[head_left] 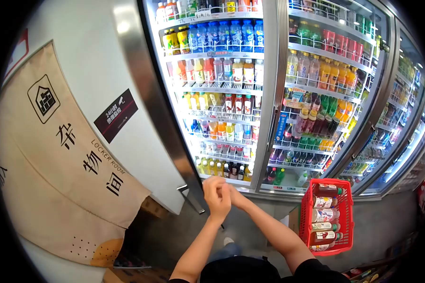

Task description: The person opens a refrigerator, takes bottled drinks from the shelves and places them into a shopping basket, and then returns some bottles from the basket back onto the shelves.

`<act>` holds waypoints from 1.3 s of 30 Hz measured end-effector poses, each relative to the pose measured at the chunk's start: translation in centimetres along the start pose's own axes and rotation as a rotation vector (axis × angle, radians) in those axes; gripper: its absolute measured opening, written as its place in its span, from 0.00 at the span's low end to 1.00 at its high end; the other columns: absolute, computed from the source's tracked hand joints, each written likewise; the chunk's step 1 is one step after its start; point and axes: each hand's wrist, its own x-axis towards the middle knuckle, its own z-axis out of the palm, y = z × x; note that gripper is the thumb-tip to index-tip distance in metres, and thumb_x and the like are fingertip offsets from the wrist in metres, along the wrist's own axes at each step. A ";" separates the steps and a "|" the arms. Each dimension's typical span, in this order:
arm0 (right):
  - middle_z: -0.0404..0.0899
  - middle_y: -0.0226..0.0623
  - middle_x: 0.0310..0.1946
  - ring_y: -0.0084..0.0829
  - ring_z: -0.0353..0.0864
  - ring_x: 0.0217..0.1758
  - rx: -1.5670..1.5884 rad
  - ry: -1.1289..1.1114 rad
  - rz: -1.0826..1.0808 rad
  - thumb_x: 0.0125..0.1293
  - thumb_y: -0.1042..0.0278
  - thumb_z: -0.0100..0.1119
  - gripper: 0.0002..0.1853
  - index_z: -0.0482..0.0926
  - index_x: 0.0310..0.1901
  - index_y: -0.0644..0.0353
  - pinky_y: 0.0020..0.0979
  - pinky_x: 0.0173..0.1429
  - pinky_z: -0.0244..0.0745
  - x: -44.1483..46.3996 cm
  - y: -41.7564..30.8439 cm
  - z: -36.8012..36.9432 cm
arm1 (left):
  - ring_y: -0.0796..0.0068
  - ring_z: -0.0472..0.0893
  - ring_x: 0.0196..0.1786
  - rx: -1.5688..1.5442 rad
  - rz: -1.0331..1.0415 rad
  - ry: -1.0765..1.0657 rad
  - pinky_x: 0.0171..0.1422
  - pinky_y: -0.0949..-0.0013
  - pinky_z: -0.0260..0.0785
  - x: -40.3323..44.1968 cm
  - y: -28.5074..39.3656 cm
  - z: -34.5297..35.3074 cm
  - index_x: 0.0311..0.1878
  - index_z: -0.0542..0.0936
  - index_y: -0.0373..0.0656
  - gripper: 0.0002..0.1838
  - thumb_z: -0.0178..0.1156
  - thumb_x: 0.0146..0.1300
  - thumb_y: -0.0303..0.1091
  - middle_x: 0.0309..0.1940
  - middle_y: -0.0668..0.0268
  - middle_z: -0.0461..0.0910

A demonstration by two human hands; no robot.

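Note:
My left hand (216,199) and my right hand (236,197) are together in front of my body, touching each other. The left hand's fingers are curled, and it covers much of the right, whose visible part also looks closed. Anything between them is hidden. Just beyond the hands is the lower part of a lit drinks fridge (212,89), its shelves lined with bottles. A red shopping basket (352,221) stands to the right of my right arm, with several drink bottles (325,215) lying in it.
More glass-door fridges (387,118) run off to the right. A metal handle (191,199) sticks out low by the left fridge frame. On the left hangs a beige cloth curtain (66,155), beside a white wall with a dark sign (116,115). Cardboard boxes (154,207) show below.

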 end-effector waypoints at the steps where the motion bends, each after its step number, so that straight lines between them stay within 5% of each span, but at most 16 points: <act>1: 0.82 0.37 0.52 0.26 0.79 0.55 -0.091 -0.072 0.024 0.70 0.73 0.50 0.18 0.78 0.58 0.67 0.29 0.60 0.74 -0.3 -0.4 0.0 | 0.67 0.76 0.44 -0.129 -0.069 -0.081 0.54 0.66 0.68 0.2 -0.5 0.8 0.46 0.75 0.37 0.08 0.58 0.65 0.27 0.45 0.58 0.74; 3: 0.83 0.39 0.49 0.27 0.81 0.51 -0.218 0.092 0.003 0.70 0.73 0.48 0.16 0.80 0.55 0.66 0.31 0.58 0.75 -0.1 1.2 0.1 | 0.73 0.77 0.45 -0.244 -0.342 -0.236 0.54 0.71 0.68 1.9 -1.8 2.3 0.47 0.76 0.39 0.07 0.56 0.68 0.28 0.41 0.62 0.79; 5: 0.82 0.37 0.51 0.27 0.81 0.52 0.001 0.113 0.108 0.70 0.75 0.45 0.17 0.78 0.56 0.63 0.33 0.56 0.75 0.5 1.1 -0.8 | 0.74 0.77 0.48 -0.441 -0.588 -0.271 0.55 0.72 0.68 2.8 -4.8 3.7 0.47 0.76 0.39 0.07 0.56 0.69 0.30 0.42 0.63 0.79; 15: 0.82 0.30 0.53 0.23 0.80 0.52 0.092 0.269 0.100 0.72 0.71 0.42 0.19 0.77 0.61 0.55 0.28 0.55 0.75 1.8 1.7 -7.1 | 0.78 0.82 0.41 -0.473 -0.963 -0.670 0.47 0.73 0.68 8.1 -16.7 6.9 0.52 0.80 0.45 0.15 0.54 0.72 0.44 0.43 0.69 0.83; 21: 0.83 0.33 0.50 0.25 0.81 0.52 0.080 0.264 0.100 0.74 0.70 0.43 0.17 0.76 0.60 0.59 0.29 0.55 0.77 6.1 -0.6 -7.5 | 0.76 0.81 0.49 -0.451 -0.919 -0.739 0.52 0.70 0.69 8.5 -19.2 5.7 0.56 0.78 0.45 0.16 0.55 0.72 0.44 0.48 0.67 0.81; 22: 0.83 0.33 0.50 0.25 0.81 0.52 0.084 0.256 0.103 0.74 0.71 0.43 0.17 0.77 0.59 0.59 0.28 0.55 0.77 6.9 -1.3 -7.5 | 0.75 0.80 0.50 -0.548 -1.049 -0.734 0.53 0.69 0.70 8.6 -19.3 5.5 0.57 0.78 0.45 0.16 0.57 0.71 0.42 0.50 0.67 0.81; 39: 0.83 0.34 0.50 0.24 0.82 0.50 0.060 0.191 0.133 0.76 0.69 0.42 0.18 0.76 0.61 0.59 0.27 0.55 0.77 16.2 -1.0 -7.2 | 0.76 0.78 0.53 -0.332 -0.952 -0.714 0.58 0.69 0.69 14.5 -23.5 -6.1 0.60 0.77 0.46 0.19 0.57 0.72 0.45 0.50 0.68 0.80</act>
